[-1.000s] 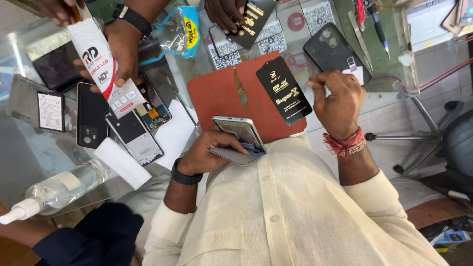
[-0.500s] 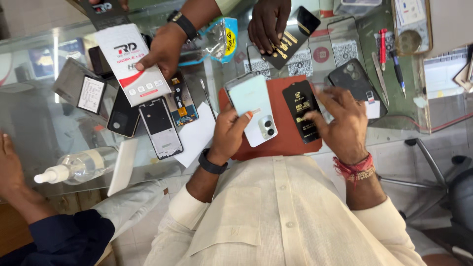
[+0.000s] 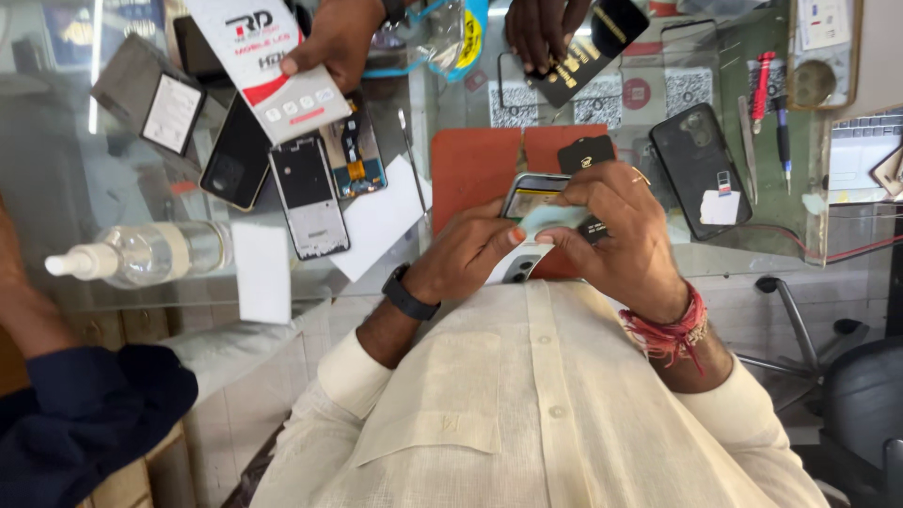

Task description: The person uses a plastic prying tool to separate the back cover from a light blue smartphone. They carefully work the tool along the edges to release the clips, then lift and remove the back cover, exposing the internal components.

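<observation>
- The phone (image 3: pixel 527 230) sits at the picture's centre, above the red mat (image 3: pixel 475 165), held between both of the person's hands.
- The left hand (image 3: pixel 466 259) grips its lower edge from 8 o'clock, thumb on the pale back.
- The right hand (image 3: pixel 616 230) closes over its top from 3 o'clock, also pinching a black packet (image 3: pixel 585 152).
- At 10 o'clock lies a phone frame (image 3: pixel 306 193); a spray bottle (image 3: pixel 141 254) lies at 9 o'clock.
- At 12 o'clock other people's hands hold a white box (image 3: pixel 273 56) and a black card (image 3: pixel 588 47).
</observation>
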### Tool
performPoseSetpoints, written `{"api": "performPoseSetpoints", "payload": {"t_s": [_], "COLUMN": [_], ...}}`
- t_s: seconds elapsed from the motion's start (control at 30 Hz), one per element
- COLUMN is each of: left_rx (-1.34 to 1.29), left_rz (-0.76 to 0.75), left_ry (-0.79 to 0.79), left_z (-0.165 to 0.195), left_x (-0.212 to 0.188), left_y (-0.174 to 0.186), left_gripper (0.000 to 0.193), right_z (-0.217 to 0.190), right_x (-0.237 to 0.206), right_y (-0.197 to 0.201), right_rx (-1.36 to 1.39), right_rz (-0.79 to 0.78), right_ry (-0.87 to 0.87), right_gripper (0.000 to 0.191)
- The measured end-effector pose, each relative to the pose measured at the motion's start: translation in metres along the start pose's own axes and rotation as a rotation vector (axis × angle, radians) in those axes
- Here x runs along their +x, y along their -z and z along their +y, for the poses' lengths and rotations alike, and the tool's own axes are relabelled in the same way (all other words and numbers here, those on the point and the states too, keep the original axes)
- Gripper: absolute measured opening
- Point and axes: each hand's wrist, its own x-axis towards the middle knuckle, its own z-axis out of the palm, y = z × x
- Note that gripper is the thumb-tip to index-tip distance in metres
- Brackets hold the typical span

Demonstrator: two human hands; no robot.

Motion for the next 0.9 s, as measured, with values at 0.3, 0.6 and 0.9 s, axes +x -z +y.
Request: {"api": "performPoseSetpoints", "payload": {"t_s": [0.3,0.6,0.9], "left_rx": [-0.572,-0.901,-0.722], "left_rz": [0.122,-0.278,-0.283], "left_ry": [-0.233,0.111,0.203], "left_z": [-0.058,-0.086,-0.046], "left_x": [0.013,0.005,0.015], "left_y": [-0.024,-0.059,-0.047], "left_gripper": [0.071,0.062,0.054], "right_z": [0.002,-0.002,-0.012], "right_x": [-0.006,-0.020,-0.011], "right_y": [0.006,0.015,0.026], "right_rx": [0.218,0.159,-0.147], "right_rz": [-0.183,-0.121,-0.171], "right_ry": [-0.004,-0.054,0.175], "right_gripper": [0.015,0.021,0.014]}}
